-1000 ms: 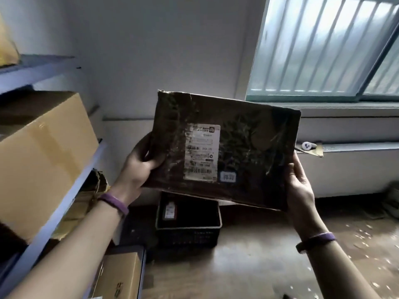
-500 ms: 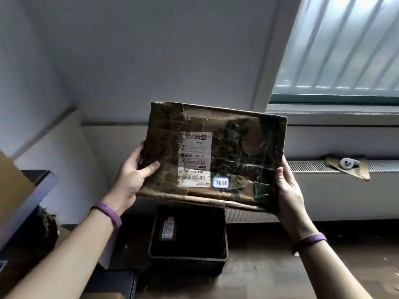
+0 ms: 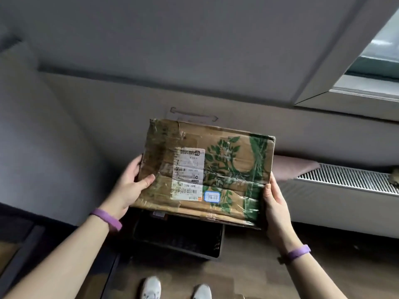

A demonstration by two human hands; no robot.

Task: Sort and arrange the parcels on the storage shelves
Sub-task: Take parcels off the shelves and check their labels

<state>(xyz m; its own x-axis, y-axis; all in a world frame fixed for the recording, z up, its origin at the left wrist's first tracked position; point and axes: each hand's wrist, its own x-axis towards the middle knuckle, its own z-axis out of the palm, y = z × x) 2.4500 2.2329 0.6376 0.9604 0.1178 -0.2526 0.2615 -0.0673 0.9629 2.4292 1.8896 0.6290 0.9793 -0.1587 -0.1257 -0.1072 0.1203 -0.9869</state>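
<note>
Holding the taped parcel (image 3: 216,169) flat in both my hands, label up, above the black crate (image 3: 179,242).
My left hand (image 3: 129,186) grips the left edge, thumb curled over the top face; my right hand (image 3: 276,206) clasps the near right corner. Wall (image 3: 108,126) beyond the far edge, radiator (image 3: 345,180) off the right edge. Bare floor (image 3: 269,277) lies open to my right, past the crate.
</note>
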